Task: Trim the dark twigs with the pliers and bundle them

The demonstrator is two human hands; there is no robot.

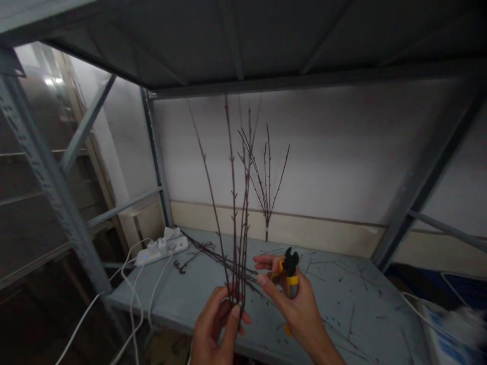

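Observation:
My left hand (pixel 213 324) grips a bunch of thin reddish-brown twigs (pixel 236 203) upright near their lower ends. To its right, my right hand (pixel 294 309) holds yellow-handled pruning shears (pixel 292 284), black jaws (pixel 291 262) pointing up. Those jaws stand a little right of the bunch and are not on any twig. The right hand's fingertips reach toward the stems. Part of the shears' handles is hidden by that hand. Farther back, a branched twig (pixel 267 187) stands upright against the wall.
Below the hands is a grey metal shelf (pixel 335 289) strewn with clippings, and a pile of loose twigs (pixel 205 250) lies at its back. A white power strip (pixel 162 248) sits at the back left, its white cables (pixel 133 299) hanging over the edge. Steel uprights and a shelf above frame the space.

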